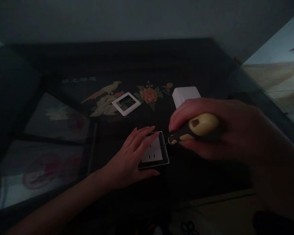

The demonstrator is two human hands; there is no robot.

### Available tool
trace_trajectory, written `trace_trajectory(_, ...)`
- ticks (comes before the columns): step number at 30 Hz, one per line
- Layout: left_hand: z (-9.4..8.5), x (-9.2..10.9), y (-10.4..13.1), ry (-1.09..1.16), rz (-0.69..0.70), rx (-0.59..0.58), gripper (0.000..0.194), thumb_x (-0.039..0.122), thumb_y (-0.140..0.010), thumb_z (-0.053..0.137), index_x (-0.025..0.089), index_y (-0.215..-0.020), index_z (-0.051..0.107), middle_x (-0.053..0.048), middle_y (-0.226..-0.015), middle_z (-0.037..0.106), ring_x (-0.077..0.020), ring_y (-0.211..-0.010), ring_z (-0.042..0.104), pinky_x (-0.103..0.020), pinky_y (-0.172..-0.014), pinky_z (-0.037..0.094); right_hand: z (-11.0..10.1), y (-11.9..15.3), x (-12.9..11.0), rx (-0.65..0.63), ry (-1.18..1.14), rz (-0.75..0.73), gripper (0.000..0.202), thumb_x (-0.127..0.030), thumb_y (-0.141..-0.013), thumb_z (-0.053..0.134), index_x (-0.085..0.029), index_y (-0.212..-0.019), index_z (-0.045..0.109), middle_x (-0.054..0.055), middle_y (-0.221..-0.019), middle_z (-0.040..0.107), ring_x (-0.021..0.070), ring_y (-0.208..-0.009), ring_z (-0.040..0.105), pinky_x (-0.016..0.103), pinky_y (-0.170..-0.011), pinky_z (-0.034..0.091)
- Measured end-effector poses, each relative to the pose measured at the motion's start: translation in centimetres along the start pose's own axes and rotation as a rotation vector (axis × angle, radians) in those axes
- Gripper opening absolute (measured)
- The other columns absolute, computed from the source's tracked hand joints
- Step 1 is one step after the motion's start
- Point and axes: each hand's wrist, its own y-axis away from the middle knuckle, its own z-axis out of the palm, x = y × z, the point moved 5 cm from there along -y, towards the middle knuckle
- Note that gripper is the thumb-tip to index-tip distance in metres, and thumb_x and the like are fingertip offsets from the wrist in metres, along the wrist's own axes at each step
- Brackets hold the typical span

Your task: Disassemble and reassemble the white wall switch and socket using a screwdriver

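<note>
My left hand lies over a white wall socket on the dark table. Its fingers reach across the socket's face and the thumb is at the near edge, holding it down. In my right hand is a screwdriver with a yellow and black handle. The screwdriver points left, its tip at the socket's right edge; whether it sits in a screw is too dark to tell. Beyond my left hand lies a white square cover frame, with what looks like a small screw beside it.
A white box-shaped object stands behind my right hand, which partly hides it. The dark glossy tabletop bears a bird and flower picture and reflections on the left. A grey wall rises behind.
</note>
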Motion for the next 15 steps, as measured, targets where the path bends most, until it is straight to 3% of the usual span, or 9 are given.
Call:
trace_trajectory(4, -0.1, -0.9, 1.0, 0.028, -0.06, 0.034, 0.106, 0.045, -0.081, 0.078, 0.026, -0.158, 0.008, -0.021, -0.159, 0.027, -0.0427, -0.149, 0.025, -0.069, -0.116, 0.029, 0.1, -1.9, -1.2, -0.067, 0.062, -0.111, 0.022, -0.025, -0.086, 0.071, -0.023, -0.108, 0.067, -0.001, -0.101, 0.074, 0.0147, -0.083, 0.069, 0.026, -0.078, 0.055)
trace_trajectory(9, 0.2, -2.5, 2.3, 0.201, -0.181, 0.038, 0.115, 0.041, -0.074, 0.084, 0.035, -0.157, 0.005, -0.018, -0.158, 0.027, -0.0407, -0.144, 0.038, -0.062, -0.109, 0.045, 0.4, -1.9, -2.3, -0.094, 0.117, -0.128, 0.022, -0.02, -0.09, 0.065, -0.025, -0.112, 0.068, 0.001, -0.109, 0.075, 0.0163, -0.086, 0.072, 0.028, -0.086, 0.057)
trace_trajectory(13, 0.1, -2.6, 2.5, 0.209, -0.152, 0.043, 0.106, 0.035, -0.079, 0.08, 0.034, -0.158, 0.008, -0.017, -0.157, 0.032, -0.0381, -0.143, 0.041, -0.06, -0.109, 0.046, -0.5, -0.6, -3.3, -0.046, 0.141, -0.015, 0.026, -0.024, -0.095, 0.058, -0.025, -0.119, 0.07, 0.002, -0.119, 0.073, 0.0199, -0.105, 0.07, 0.029, -0.096, 0.055)
trace_trajectory(15, 0.0, -2.6, 2.4, 0.188, -0.139, 0.045, 0.1, 0.033, -0.081, 0.078, 0.031, -0.157, 0.014, -0.017, -0.156, 0.036, -0.0378, -0.142, 0.042, -0.059, -0.11, 0.046, -1.5, 0.2, -3.3, 0.083, 0.068, 0.084, 0.035, -0.022, -0.093, 0.062, -0.03, -0.126, 0.067, 0.0, -0.123, 0.073, 0.0216, -0.109, 0.07, 0.031, -0.098, 0.055)
